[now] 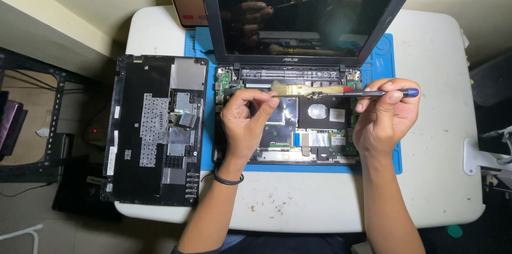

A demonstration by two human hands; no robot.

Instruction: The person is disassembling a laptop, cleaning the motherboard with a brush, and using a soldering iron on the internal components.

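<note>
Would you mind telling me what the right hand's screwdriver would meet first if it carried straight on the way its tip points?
The right hand holds a blue-capped screwdriver pointing leftward over the opened laptop. Straight on, its tip would likely first meet the fingertips of the left hand, just past the brush lying there, though depth is unclear.

Glossy black laptop screen, mirror-like reflections; matt black plastic cover at left, patched with dull silver foil and grey metal plate; smooth blue rubbery mat; white table, scuffed and stained near edge; wooden-handled brush, pale bristles; thin metal tool, blue plastic cap; green circuit boards
</note>
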